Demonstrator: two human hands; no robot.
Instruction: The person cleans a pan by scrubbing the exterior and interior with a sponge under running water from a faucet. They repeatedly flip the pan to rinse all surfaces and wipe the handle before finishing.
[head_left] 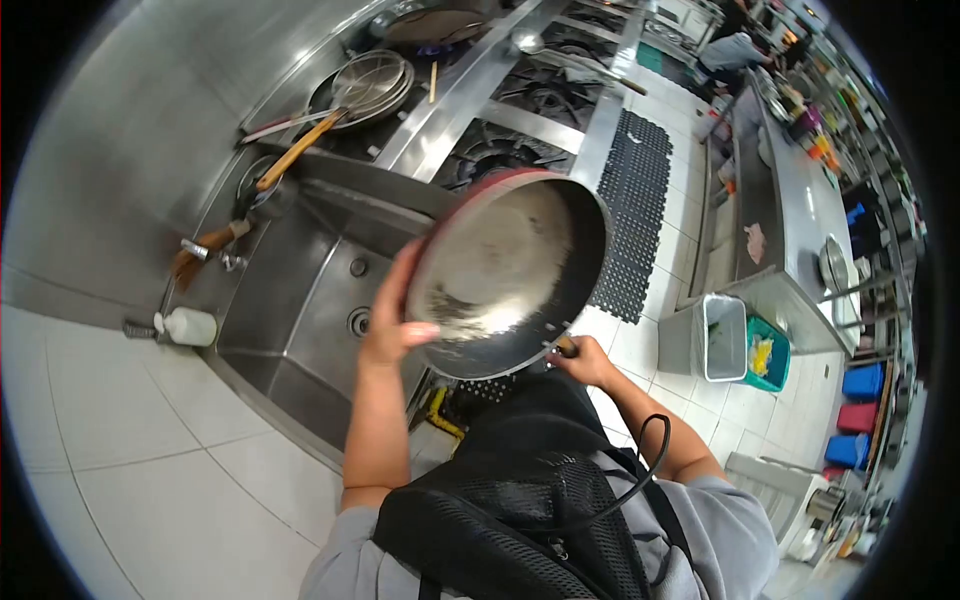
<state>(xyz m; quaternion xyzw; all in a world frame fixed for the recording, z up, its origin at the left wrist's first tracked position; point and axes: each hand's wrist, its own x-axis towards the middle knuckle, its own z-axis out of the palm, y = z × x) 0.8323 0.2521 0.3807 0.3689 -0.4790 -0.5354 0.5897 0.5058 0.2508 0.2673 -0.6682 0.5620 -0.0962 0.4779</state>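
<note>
A round pan (pixel 500 260) with a red outside and a worn, scratched inside is tilted in front of my body. My left hand (pixel 392 320) grips its rim at the left, the thumb lying over the inner edge. At the lower right, my right hand (pixel 583 362) is closed around the pan's dark handle. Left of the pan lies a metal sink (pixel 310 300) with a drain in its floor.
Strainers (pixel 372 85) rest on a wok at the upper left, near gas burners (pixel 500 150). A white bottle (pixel 188 327) stands by the sink corner. On the right are a black mat (pixel 635 210), a grey bin (pixel 703 338) and a steel counter (pixel 800 200). Another person (pixel 733 52) is far back.
</note>
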